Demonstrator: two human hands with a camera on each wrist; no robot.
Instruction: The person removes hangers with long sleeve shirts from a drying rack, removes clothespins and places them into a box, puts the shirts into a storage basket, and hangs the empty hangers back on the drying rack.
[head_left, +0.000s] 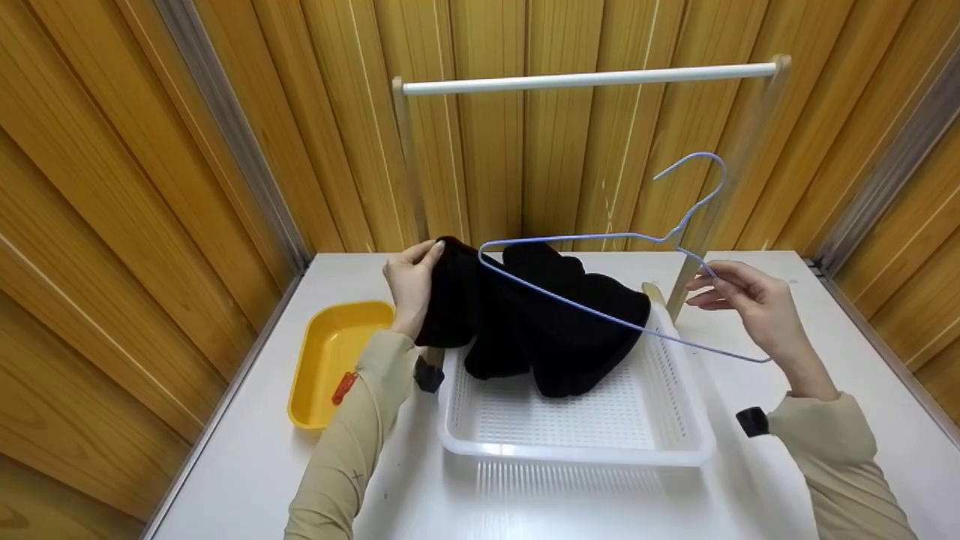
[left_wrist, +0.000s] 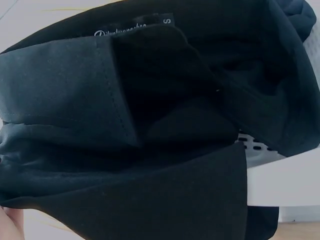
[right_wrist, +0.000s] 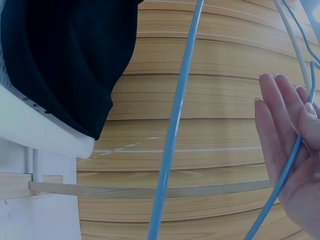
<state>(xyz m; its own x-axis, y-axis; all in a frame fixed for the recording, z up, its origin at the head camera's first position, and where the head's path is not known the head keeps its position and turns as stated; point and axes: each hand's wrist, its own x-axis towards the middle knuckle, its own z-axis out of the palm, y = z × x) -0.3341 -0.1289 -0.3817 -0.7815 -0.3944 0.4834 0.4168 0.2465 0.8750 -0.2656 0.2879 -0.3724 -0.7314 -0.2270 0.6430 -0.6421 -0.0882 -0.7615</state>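
Note:
My left hand pinches the edge of a black garment, thumb on top, at the garment's left end. Most of the cloth is bunched over the white basket. In the left wrist view a label with an S shows inside the garment, beside a stitched hem. To the right, my right hand pinches a blue wire hanger near its right shoulder, the hook pointing up. The hanger's left end overlaps the garment in the head view. In the right wrist view the other fingers of that hand are extended.
The white perforated basket stands on the white table. At its left is a yellow tray with a small red item. Behind rises a rack with a white rail on wooden posts. Wood-patterned walls enclose the table.

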